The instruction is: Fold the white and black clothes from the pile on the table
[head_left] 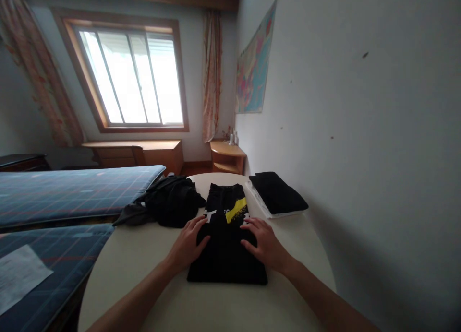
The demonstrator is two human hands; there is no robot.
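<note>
A black T-shirt [226, 255] with a yellow and white print lies folded into a long rectangle on the round white table [144, 279]. My left hand [187, 243] rests on its left edge, fingers spread and palm down. On the opposite edge lies my right hand [266, 243], its fingers also stretched out and apart. Both hands touch the cloth without gripping it. The shirt's collar end points away from me, though I cannot make out its folds clearly.
A crumpled heap of dark clothes [173, 200] sits at the table's back left. Folded black cloth [277, 193] lies on something white at the back right, near the wall [378, 178]. Blue plaid mattresses [79, 190] stand to the left, a paper sheet [21, 274] on the nearer one.
</note>
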